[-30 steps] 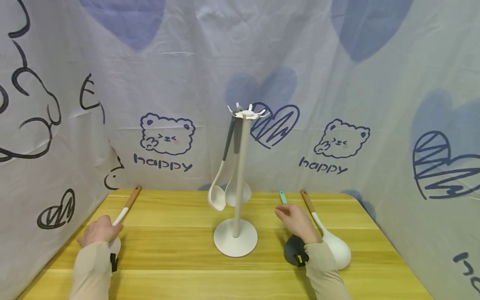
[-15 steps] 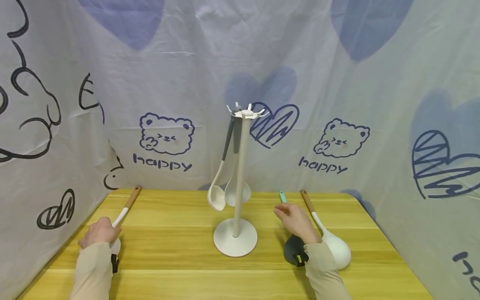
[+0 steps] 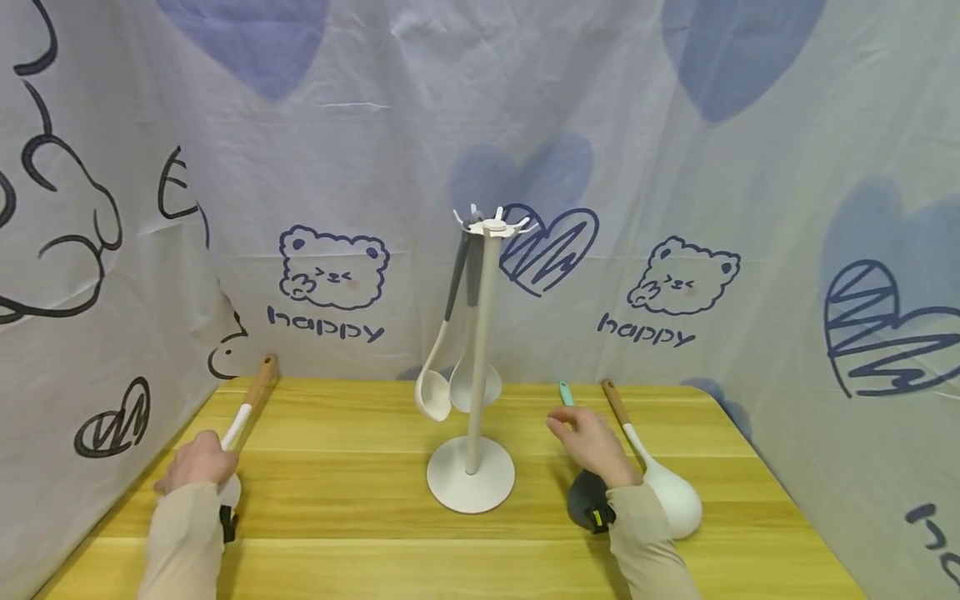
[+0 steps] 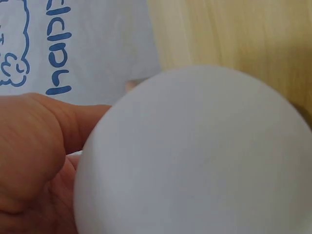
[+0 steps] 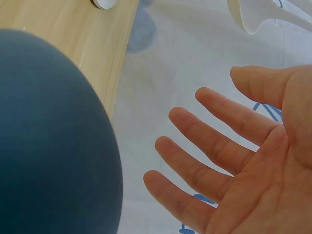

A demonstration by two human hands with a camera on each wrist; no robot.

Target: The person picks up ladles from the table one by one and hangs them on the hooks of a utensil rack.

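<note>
At the left of the table, my left hand (image 3: 197, 462) grips a white ladle with a wooden handle (image 3: 260, 382) by its white shaft, the handle end pointing away from me. In the left wrist view the ladle's rounded white bowl (image 4: 200, 156) hides most of the fingers. My right hand (image 3: 594, 443) hovers at the right over a dark ladle (image 3: 583, 498) with a mint-green handle (image 3: 566, 393). In the right wrist view its fingers (image 5: 209, 141) are spread and hold nothing, beside the dark bowl (image 5: 53, 146).
A white rack (image 3: 472, 475) with a round base and hooks on top stands mid-table. Two ladles (image 3: 433, 395) with grey handles hang from it. Another white ladle (image 3: 675, 500) with a wooden handle lies at the far right. Printed cloth surrounds the table (image 3: 337, 500).
The wooden handle end of the left ladle has tipped up and slightly left in the left hand. The right hand has barely moved.
</note>
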